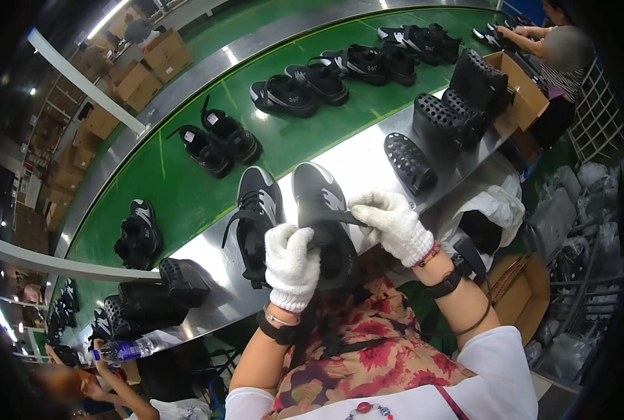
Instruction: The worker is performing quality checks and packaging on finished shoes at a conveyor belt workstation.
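Two black sneakers with grey toe panels stand side by side before me on the metal ledge, toes pointing away. My left hand (292, 267), in a white knitted glove, is closed at the side of the right-hand sneaker (317, 187), by its collar; the fingertips are partly hidden. My right hand (390, 222), gloved alike, pinches the end of that sneaker's black strap (338, 217) and holds it out to the right. The left-hand sneaker (259, 192) stands close beside my left hand, its own strap (234, 227) hanging loose at its left side.
A green conveyor (168, 171) curves past, carrying several black sneakers (284, 96). Perforated black shoe forms (408, 162) stand on the metal ledge (357, 157) at right. A bottle (126, 350) lies at lower left. An open carton (518, 294) sits lower right. Co-workers are at both ends.
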A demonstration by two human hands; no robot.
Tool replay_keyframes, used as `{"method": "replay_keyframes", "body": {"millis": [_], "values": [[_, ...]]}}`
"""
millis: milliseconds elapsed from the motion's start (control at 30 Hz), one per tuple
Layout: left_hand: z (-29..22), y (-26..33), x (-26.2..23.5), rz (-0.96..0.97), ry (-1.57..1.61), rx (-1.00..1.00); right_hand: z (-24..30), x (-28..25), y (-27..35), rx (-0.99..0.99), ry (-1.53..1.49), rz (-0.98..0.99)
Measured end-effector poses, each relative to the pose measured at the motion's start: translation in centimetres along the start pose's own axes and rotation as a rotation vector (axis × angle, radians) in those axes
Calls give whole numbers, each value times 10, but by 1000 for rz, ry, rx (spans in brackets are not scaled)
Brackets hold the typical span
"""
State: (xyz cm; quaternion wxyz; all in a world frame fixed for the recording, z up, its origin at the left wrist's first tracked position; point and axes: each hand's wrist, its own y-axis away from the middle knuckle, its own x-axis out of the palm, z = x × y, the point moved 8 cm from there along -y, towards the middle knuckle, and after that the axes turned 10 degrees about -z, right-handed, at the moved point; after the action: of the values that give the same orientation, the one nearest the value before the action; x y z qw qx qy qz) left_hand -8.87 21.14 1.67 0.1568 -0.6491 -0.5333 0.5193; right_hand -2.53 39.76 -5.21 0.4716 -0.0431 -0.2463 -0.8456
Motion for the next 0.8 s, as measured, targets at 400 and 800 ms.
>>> {"method": "replay_keyframes", "body": {"millis": [400, 800], "values": [[-1, 3, 1, -6, -49, -83, -15, 5, 17, -333, 437, -43], [-14, -27, 55, -40, -90, -44, 227, -237, -3, -1029, 1418, -799]]}}
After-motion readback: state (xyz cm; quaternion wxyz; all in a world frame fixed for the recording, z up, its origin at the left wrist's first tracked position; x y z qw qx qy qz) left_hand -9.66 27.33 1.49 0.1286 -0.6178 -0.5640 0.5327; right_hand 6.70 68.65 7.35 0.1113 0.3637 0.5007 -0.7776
